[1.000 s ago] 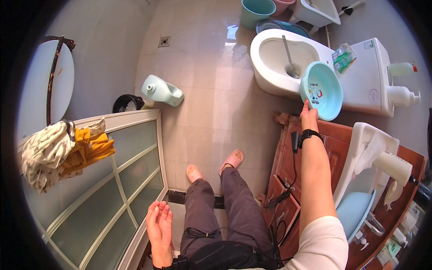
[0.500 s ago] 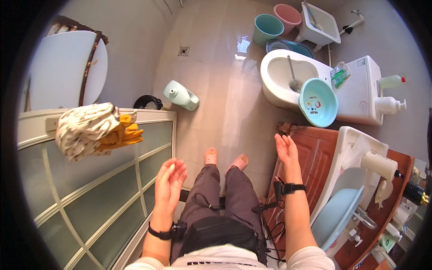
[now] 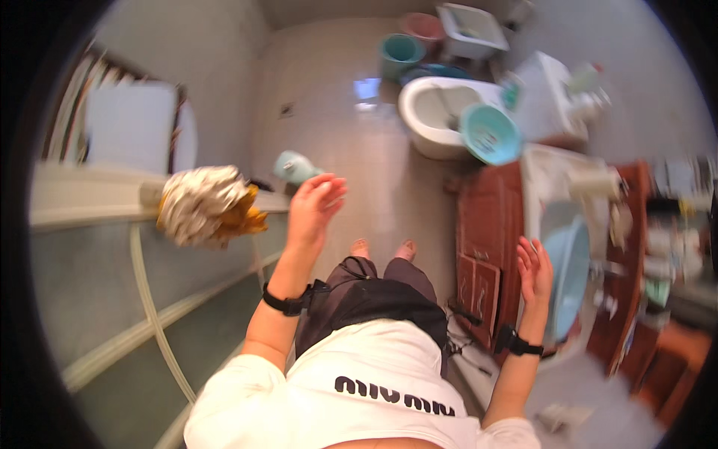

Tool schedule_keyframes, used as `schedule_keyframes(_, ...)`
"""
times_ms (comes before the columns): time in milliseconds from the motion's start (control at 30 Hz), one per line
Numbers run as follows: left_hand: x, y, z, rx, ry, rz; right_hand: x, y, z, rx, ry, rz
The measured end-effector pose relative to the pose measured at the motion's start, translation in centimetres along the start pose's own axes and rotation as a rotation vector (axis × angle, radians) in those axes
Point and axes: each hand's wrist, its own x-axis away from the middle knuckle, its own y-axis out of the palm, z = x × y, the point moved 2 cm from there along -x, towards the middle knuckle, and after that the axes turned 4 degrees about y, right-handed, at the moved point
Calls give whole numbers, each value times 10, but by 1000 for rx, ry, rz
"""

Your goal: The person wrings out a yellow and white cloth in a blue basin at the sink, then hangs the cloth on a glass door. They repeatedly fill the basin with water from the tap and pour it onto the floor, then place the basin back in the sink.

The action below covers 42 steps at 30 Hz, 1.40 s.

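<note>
My left hand (image 3: 313, 213) is raised in the air, fingers loosely bent and a little apart, with nothing in it. In the picture its fingertips lie close to a pale green plastic jug (image 3: 293, 166) that stands on the floor beyond. My right hand (image 3: 535, 273) hovers palm up with its fingers apart, also holding nothing. It appears beside the light blue basin (image 3: 570, 277) in the sink and the reddish-brown cabinet (image 3: 490, 217); whether it touches either I cannot tell. Both wrists wear black straps. The view is somewhat blurred.
At the left, cream and mustard cloths (image 3: 202, 206) hang over a framed glass door (image 3: 82, 198). A toilet (image 3: 419, 138) with a turquoise basin (image 3: 490, 135) on it stands at the far right. Behind are a green bucket (image 3: 400, 56), a pink bucket (image 3: 425, 31) and a white tub (image 3: 471, 30).
My view has turned and tilted, shifting the room in the picture. My left hand has moved up toward the jug in the picture; my right hand has moved right, to beside the sink.
</note>
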Motion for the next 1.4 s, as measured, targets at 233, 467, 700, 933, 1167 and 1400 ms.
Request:
schedule_keyframes(233, -23, -5, 4, -37, -26, -116, 87, -70, 25, -68, -86, 211)
schedule_keyframes(467, -25, 9, 4, -50, -34, -227, 136, -137, 36, -204, -188, 417)
schedule_keyframes(700, -7, 53, -14, -60, -70, -313, 129, -215, 26, -424, -309, 658)
schedule_keyframes(933, 12, 92, -33, -150, -55, -272, 67, -324, -20, -662, -317, 658)
schedule_keyframes(1167, 32, 128, -52, -192, -25, -200, -50, -406, -66, -652, -142, 757)
schedule_keyframes(1400, 56, 141, -69, -223, 7, -143, -131, -446, -81, -560, -12, 902)
